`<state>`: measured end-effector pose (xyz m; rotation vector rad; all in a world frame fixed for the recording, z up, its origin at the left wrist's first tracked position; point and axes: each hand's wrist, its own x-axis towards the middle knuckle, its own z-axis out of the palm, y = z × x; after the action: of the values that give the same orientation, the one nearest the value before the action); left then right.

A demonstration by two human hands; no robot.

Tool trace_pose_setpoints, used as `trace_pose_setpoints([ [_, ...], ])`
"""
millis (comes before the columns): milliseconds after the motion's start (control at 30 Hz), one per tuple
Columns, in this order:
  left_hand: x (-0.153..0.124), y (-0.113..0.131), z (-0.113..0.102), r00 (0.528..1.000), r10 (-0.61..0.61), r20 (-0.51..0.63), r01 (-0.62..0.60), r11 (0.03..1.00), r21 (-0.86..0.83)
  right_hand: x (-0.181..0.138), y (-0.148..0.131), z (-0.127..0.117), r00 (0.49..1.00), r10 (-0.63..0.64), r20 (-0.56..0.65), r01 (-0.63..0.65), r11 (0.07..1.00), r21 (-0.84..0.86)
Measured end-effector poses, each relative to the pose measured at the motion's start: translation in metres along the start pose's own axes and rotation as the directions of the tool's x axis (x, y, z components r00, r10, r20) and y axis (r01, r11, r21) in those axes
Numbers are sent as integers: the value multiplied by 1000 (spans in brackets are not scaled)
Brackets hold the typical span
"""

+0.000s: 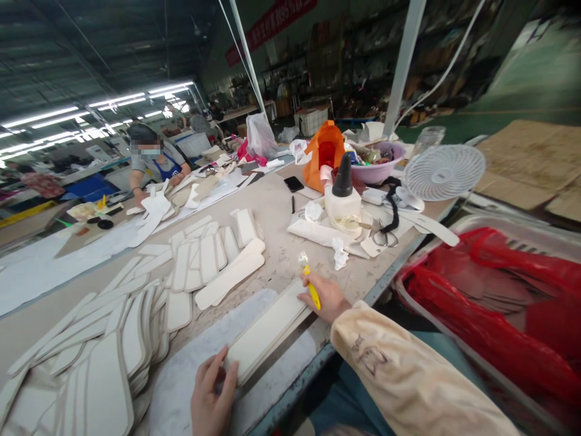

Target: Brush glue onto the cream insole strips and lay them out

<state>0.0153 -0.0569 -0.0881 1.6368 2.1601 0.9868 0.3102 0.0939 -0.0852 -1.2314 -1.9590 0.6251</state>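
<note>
My right hand (327, 297) is closed around a yellow-handled brush (312, 289), whose pale, whitish bristle end points away from me. Its fingertips also rest at the far end of a small stack of long off-white strips (267, 330) on the table. At the stack's near end is my left hand (212, 387), fingers bent and apart, with fingertips touching the edge. Under the strips lies a whitish stained sheet (181, 375). To the left, many similar rounded pieces (106, 375) lie in overlapping rows, and a few longer strips (233, 272) lie just beyond the stack.
A white bottle with a black nozzle (342, 203), scissors (385, 235), a phone (293, 183) and an orange bag (324, 154) stand beyond my right hand. Further right are a white fan (443, 172) and a red-lined crate (454, 225). A co-worker (157, 158) handles pieces across the table.
</note>
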Motion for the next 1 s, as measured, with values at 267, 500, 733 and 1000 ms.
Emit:
trace_pose_setpoints([
  [267, 12, 2, -8, 998, 52, 38, -55, 995, 80, 0, -8, -1, 993, 44, -114, -20, 979, 204],
  [500, 36, 35, -15, 956, 292, 35, -293, 939, 177, 2, -32, -8, 977, 50, -205, 50, 888, 457],
  [733, 55, 89, 24, 885, 421, 197, -450, 883, 134, 11, -29, -5, 972, 99, -212, 2, 903, 430],
  [1000, 64, 100, 55, 881, 398, 258, -396, 916, -60, 12, -19, -2, 960, 158, -232, -68, 932, 355],
])
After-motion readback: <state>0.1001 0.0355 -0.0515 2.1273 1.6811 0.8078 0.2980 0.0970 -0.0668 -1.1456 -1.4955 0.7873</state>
